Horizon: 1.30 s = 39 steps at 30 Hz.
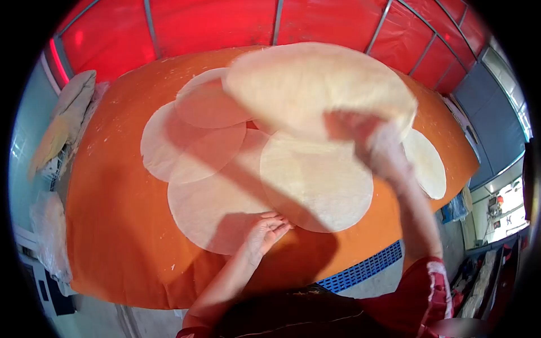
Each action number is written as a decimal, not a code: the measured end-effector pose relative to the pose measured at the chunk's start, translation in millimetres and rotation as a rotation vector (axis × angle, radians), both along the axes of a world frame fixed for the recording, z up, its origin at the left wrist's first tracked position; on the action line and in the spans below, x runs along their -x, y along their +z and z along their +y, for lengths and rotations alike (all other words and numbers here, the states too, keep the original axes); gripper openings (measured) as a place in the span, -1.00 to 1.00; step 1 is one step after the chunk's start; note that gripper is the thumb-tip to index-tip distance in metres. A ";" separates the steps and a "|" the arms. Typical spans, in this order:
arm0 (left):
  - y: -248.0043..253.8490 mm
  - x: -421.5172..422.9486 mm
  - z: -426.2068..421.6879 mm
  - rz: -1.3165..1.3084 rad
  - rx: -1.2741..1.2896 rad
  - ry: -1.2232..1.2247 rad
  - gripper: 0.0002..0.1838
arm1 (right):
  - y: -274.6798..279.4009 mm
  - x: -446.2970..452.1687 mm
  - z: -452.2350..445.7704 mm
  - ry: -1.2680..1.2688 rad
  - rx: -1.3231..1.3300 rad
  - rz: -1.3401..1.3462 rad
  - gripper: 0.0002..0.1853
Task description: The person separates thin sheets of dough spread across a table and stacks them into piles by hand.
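Several thin, round, pale dough sheets lie overlapping on an orange cloth-covered table. My right hand (380, 143), smeared by motion, is at the near edge of a large dough sheet (315, 84) that it holds up over the far side. My left hand (264, 235) is low at the centre, its fingers stretched out and slightly curled. Its fingertips are by the near edges of a round dough sheet (318, 186) and a wider dough sheet (197, 208) partly under it; whether they touch is unclear.
Other dough sheets (169, 141) overlap at the left, and one (428, 163) lies at the right edge. The orange tabletop (112, 225) has pale specks. Red panels (214, 25) rise behind it. Folded cloths (73, 107) and a plastic bag (49, 236) are at left, a blue grate (360, 267) below.
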<state>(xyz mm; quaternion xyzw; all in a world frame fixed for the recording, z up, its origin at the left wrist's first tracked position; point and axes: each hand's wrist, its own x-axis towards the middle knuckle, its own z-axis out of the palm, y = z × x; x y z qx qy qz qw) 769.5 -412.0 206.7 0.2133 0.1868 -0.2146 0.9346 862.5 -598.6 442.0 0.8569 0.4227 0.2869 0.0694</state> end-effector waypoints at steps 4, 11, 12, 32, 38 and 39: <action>2.1 -4.9 -2.7 0.081 -0.071 -0.014 -0.74 | -149.5 9.3 -44.1 -0.188 0.139 0.360 -0.63; 15.0 -4.6 -10.9 0.102 -0.194 -0.031 -0.67 | -203.8 49.1 -49.8 -0.169 -0.188 0.406 -0.55; 14.4 -4.8 -10.6 0.083 -0.186 -0.070 -0.65 | -207.2 57.1 -49.7 -0.156 -0.143 0.372 -0.54; 28.5 23.0 61.9 -0.243 -1.927 0.772 -0.63 | -76.9 -57.6 -89.8 -0.213 -0.256 0.279 -0.86; -5.6 45.8 152.8 0.019 -0.686 0.718 -0.77 | 53.3 -31.8 2.6 -0.097 -0.263 0.101 -0.86; 24.4 45.9 145.1 0.174 -0.927 0.519 -0.80 | 50.8 -25.4 15.7 -0.098 -0.147 -0.009 -0.86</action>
